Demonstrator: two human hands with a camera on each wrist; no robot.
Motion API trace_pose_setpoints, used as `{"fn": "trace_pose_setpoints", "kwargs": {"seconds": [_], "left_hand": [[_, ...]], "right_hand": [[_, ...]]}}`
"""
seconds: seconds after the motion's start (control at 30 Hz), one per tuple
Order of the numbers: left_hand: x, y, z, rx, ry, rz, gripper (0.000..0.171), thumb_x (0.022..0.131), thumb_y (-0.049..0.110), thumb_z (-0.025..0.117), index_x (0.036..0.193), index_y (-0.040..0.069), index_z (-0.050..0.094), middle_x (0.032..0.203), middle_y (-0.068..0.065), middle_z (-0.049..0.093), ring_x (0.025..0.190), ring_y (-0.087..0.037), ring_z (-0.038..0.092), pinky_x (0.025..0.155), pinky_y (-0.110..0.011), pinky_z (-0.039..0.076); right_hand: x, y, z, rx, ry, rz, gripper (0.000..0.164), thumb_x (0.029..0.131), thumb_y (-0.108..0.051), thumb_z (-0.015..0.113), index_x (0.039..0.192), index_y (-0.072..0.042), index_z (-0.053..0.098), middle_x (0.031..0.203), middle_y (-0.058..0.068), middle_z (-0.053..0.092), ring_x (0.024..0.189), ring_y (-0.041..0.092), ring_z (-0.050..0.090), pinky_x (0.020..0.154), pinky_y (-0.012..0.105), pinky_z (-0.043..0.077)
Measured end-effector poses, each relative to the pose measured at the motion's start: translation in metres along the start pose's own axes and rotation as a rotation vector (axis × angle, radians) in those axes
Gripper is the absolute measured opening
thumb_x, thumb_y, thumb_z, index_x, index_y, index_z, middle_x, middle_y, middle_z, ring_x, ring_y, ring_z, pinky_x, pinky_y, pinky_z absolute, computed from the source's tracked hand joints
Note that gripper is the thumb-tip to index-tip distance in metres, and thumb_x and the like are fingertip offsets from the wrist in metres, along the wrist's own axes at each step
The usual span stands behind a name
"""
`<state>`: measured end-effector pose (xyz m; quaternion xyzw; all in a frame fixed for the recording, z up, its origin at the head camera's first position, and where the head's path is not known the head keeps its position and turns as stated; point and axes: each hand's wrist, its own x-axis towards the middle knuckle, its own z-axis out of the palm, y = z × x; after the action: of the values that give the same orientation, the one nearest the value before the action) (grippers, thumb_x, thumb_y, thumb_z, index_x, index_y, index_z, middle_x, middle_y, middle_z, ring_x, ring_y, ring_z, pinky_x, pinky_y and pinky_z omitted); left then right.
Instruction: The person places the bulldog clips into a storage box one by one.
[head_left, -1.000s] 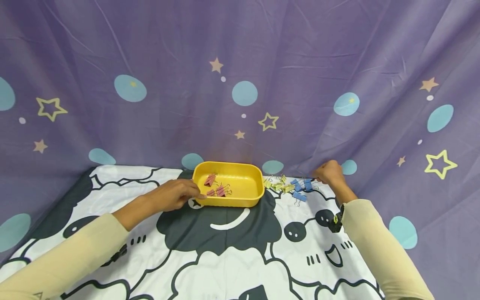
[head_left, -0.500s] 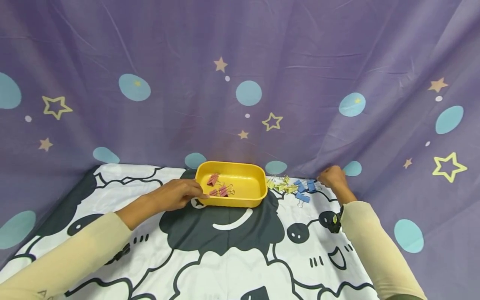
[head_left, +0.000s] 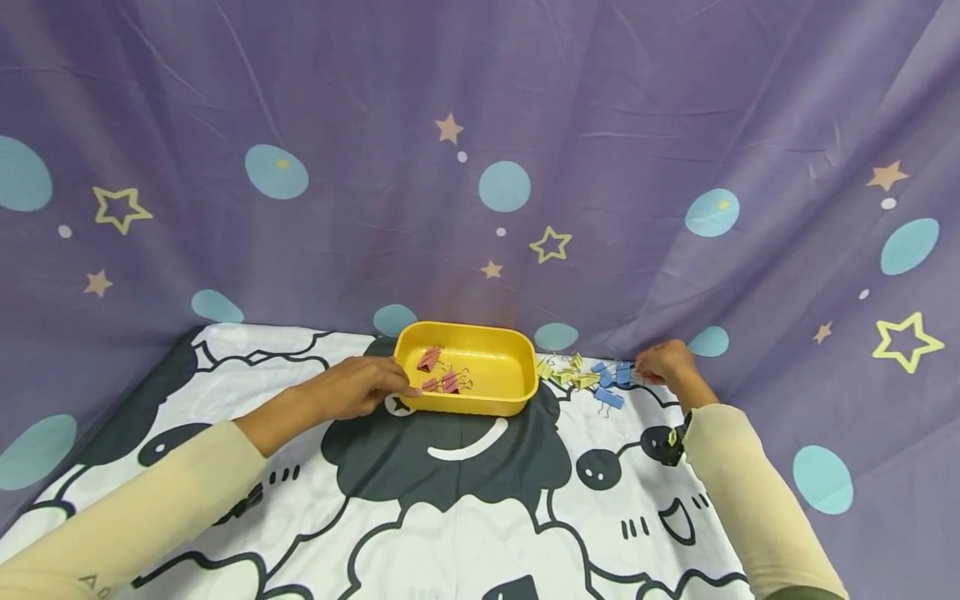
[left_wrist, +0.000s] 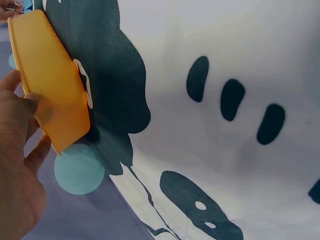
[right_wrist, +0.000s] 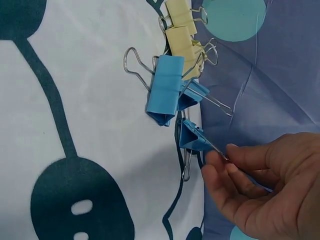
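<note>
At the cloth's (head_left: 405, 567) far edge, right hand (right_wrist: 262, 185) pinches one blue clip (right_wrist: 192, 136) by its handle; curled left hand (head_left: 356, 388) holds tray's (head_left: 465, 404) near-left corner. Pink clips (head_left: 451, 382) inside; yellow clips (right_wrist: 181, 45), other blue clips (right_wrist: 166, 87) lie right of it, seemingly left.

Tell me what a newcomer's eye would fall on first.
Likely the bright yellow rectangular tray, central in the head view, with red binder clips inside and the left grip at its left end. Next, right of it on black-and-white cloth, yellow binder clips and blue binder clips, one blue clip pinched by the right grip. Behind, a purple patterned fabric backdrop.
</note>
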<state>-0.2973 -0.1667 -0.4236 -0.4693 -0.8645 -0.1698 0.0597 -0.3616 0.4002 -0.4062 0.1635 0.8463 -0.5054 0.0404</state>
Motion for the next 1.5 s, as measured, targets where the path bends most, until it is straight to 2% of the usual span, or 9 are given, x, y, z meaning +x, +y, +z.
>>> {"fn": "trace_pose_setpoints", "kwargs": {"seconds": [0.13, 0.3, 0.43, 0.53, 0.7, 0.83, 1.13, 1.4, 1.5], "left_hand": [[0.002, -0.001, 0.0, 0.005, -0.001, 0.01, 0.051, 0.097, -0.015, 0.069, 0.129, 0.02, 0.088, 0.116, 0.002, 0.084, 0.103, -0.012, 0.071, 0.087, -0.036, 0.064], [0.003, -0.002, -0.001, 0.014, -0.003, 0.006, 0.053, 0.096, -0.016, 0.069, 0.128, 0.021, 0.088, 0.115, 0.003, 0.083, 0.104, -0.013, 0.071, 0.087, -0.037, 0.064], [0.003, -0.001, -0.001, 0.02, -0.002, 0.011, 0.053, 0.096, -0.016, 0.069, 0.128, 0.021, 0.088, 0.114, 0.004, 0.083, 0.104, -0.013, 0.071, 0.088, -0.037, 0.064], [0.003, -0.001, -0.002, 0.029, 0.001, 0.022, 0.053, 0.096, -0.016, 0.069, 0.128, 0.021, 0.088, 0.113, 0.004, 0.083, 0.104, -0.013, 0.071, 0.088, -0.038, 0.064], [0.002, -0.001, -0.001, 0.034, 0.006, 0.025, 0.053, 0.095, -0.016, 0.069, 0.127, 0.021, 0.088, 0.113, 0.003, 0.083, 0.104, -0.014, 0.072, 0.089, -0.039, 0.064], [0.002, -0.001, -0.001, 0.036, 0.003, 0.019, 0.053, 0.095, -0.016, 0.069, 0.127, 0.021, 0.088, 0.114, 0.003, 0.083, 0.106, -0.015, 0.073, 0.091, -0.041, 0.065], [0.001, 0.0, -0.001, 0.027, 0.007, 0.014, 0.052, 0.094, -0.017, 0.069, 0.127, 0.019, 0.088, 0.115, 0.002, 0.083, 0.106, -0.016, 0.074, 0.092, -0.042, 0.065], [0.001, 0.0, 0.0, 0.009, 0.006, 0.002, 0.05, 0.095, -0.016, 0.069, 0.125, 0.019, 0.089, 0.116, 0.003, 0.083, 0.107, -0.015, 0.074, 0.092, -0.042, 0.066], [0.001, 0.0, 0.001, 0.014, 0.011, 0.009, 0.05, 0.095, -0.016, 0.07, 0.125, 0.019, 0.089, 0.115, 0.003, 0.083, 0.107, -0.015, 0.074, 0.092, -0.042, 0.066]], "right_hand": [[-0.003, -0.001, -0.001, 0.088, -0.048, 0.072, 0.011, 0.098, 0.017, 0.066, 0.101, 0.013, 0.075, 0.074, 0.011, 0.077, 0.061, 0.014, 0.076, 0.07, 0.033, 0.07], [-0.005, -0.003, -0.008, 0.172, -0.13, 0.124, 0.018, 0.103, 0.018, 0.063, 0.12, 0.019, 0.069, 0.073, 0.005, 0.077, 0.065, 0.015, 0.08, 0.078, 0.035, 0.071], [-0.009, -0.005, -0.015, 0.236, -0.202, 0.165, 0.015, 0.105, 0.017, 0.06, 0.11, 0.012, 0.073, 0.076, 0.007, 0.079, 0.07, 0.016, 0.082, 0.082, 0.034, 0.071], [-0.011, -0.005, -0.022, 0.275, -0.243, 0.201, 0.022, 0.108, 0.016, 0.056, 0.101, 0.003, 0.074, 0.078, 0.008, 0.081, 0.073, 0.017, 0.083, 0.085, 0.033, 0.07], [-0.012, -0.004, -0.035, 0.319, -0.287, 0.247, 0.02, 0.11, 0.013, 0.057, 0.113, 0.002, 0.074, 0.084, 0.012, 0.084, 0.079, 0.02, 0.085, 0.089, 0.033, 0.07], [-0.009, -0.002, -0.045, 0.374, -0.353, 0.251, 0.021, 0.112, 0.011, 0.055, 0.119, 0.002, 0.072, 0.09, 0.011, 0.085, 0.085, 0.02, 0.086, 0.092, 0.032, 0.069], [0.011, 0.01, -0.06, 0.469, -0.568, 0.18, 0.019, 0.107, 0.012, 0.065, 0.105, -0.004, 0.075, 0.1, 0.009, 0.085, 0.096, 0.018, 0.086, 0.092, 0.029, 0.068], [-0.01, -0.017, -0.05, 0.419, -0.551, 0.191, 0.031, 0.116, 0.008, 0.046, 0.118, -0.001, 0.076, 0.107, 0.01, 0.085, 0.101, 0.017, 0.084, 0.102, 0.028, 0.065], [-0.012, -0.024, -0.043, 0.426, -0.555, 0.196, 0.032, 0.116, 0.008, 0.046, 0.118, -0.003, 0.076, 0.11, 0.011, 0.085, 0.104, 0.019, 0.084, 0.104, 0.031, 0.065]]}}
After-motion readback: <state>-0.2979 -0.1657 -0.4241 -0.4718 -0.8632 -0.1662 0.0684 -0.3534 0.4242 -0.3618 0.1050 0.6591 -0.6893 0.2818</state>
